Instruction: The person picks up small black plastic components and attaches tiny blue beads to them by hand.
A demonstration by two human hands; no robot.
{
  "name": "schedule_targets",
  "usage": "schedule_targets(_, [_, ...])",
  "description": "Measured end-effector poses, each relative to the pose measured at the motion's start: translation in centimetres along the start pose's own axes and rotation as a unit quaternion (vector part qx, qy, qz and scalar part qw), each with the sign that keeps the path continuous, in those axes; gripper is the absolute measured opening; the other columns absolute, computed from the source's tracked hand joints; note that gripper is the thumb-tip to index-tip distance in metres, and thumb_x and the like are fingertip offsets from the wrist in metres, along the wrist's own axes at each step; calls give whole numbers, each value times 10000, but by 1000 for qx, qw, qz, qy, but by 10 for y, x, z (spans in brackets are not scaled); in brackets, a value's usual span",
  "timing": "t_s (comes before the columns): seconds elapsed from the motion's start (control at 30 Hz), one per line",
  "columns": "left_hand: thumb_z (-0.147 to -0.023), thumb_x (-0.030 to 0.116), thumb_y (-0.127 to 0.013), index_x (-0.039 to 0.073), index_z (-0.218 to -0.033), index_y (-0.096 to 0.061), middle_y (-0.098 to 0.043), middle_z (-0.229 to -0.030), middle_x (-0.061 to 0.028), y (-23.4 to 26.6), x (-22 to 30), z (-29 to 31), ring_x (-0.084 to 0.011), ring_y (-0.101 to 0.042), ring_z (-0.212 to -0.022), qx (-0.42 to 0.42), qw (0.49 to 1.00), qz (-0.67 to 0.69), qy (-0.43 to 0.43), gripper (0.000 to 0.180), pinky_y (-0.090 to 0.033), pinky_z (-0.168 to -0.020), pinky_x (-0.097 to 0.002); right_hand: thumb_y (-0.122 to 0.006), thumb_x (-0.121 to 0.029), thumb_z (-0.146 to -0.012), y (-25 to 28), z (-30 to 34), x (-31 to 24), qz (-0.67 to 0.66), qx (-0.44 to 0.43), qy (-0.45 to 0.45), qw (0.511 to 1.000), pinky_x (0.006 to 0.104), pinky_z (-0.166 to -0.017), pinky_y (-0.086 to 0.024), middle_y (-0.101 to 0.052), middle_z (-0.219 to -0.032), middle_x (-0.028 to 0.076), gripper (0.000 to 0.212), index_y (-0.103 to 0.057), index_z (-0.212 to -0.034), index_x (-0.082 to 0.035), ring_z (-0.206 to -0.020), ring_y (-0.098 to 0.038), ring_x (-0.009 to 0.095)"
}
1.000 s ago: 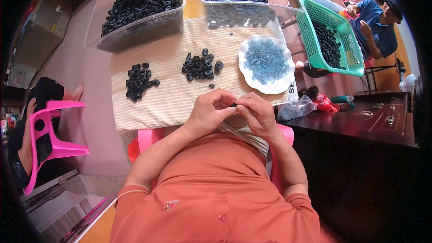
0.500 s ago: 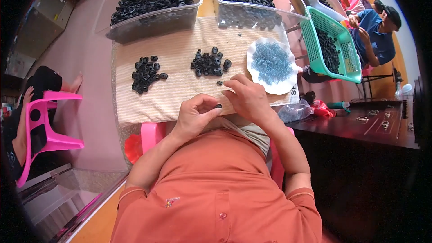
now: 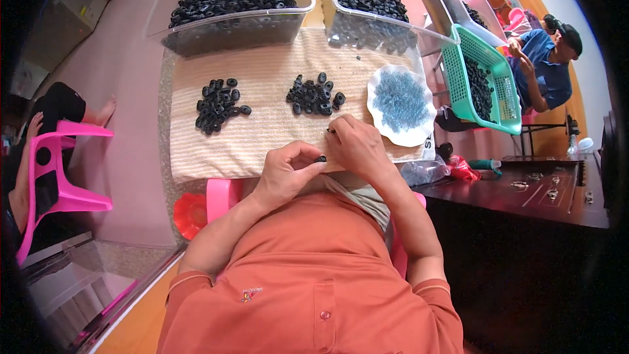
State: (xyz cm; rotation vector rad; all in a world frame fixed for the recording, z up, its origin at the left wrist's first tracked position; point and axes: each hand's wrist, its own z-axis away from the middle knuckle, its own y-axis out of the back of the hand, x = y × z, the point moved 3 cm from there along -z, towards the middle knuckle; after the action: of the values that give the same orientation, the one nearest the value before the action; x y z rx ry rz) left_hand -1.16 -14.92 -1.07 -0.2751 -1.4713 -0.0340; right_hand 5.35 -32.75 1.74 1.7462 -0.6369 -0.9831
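A small black oval part (image 3: 321,158) is pinched between the thumb and forefinger of my left hand (image 3: 283,174), just above the near edge of the cloth. To its right, my right hand (image 3: 357,146) has its fingertips down on the cloth, closed on another small black piece (image 3: 329,131), mostly covered by the fingers. Ahead of the hands lies a pile of black ring-like parts (image 3: 313,97). A second pile of such parts (image 3: 217,108) lies farther left. Beside my right hand, a white scalloped plate (image 3: 422,132) holds many small clear-bluish pieces (image 3: 400,99).
Clear plastic bins (image 3: 239,26) (image 3: 373,36) full of black parts stand at the far edge of the striped cloth (image 3: 262,147). A green basket (image 3: 514,101) with black parts is at right, near a person in blue (image 3: 547,75). A pink stool (image 3: 75,203) stands left.
My right fingertips have come down onto the small black piece that lay uncovered on the cloth. My left hand keeps its pinch on the black part. The whole view has shifted slightly.
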Motion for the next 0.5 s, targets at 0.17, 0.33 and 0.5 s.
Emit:
schedule_targets(0.17, [-923, 24, -765, -3, -1067, -707, -748, -963, -43, 0, -2, 1, -87, -702, -890, 6, 1000, -2, -9, 158, -583, -818, -257, -716, -113, -890, 9, 8, -2, -127, 72, 24, 989, 462, -706, -572, -695, -887, 151, 93, -693, -958, -54, -817, -705, 359])
schedule_targets(0.33, [-920, 26, -767, -3, -1063, -706, -751, -951, -48, -2, 1, 3, -89, -704, -891, 16, 1000, -11, -2, 158, -583, -815, -259, -746, -28, -901, 6, 24, 6, -293, 68, -42, 953, 345, -695, -573, -738, -934, 118, 162, -724, -1060, -11, -817, -721, 220])
schedule_targets(0.5, [-926, 18, -770, 3, -1087, -710, -741, -989, -38, -2, 0, 3, -87, -692, -897, 16, 999, -48, -14, 173, -575, -813, -255, -722, 10, -948, 4, 36, 3, -377, 33, -90, 921, 271, -687, -582, -753, -934, 63, 202, -726, -1150, 13, -831, -715, 98])
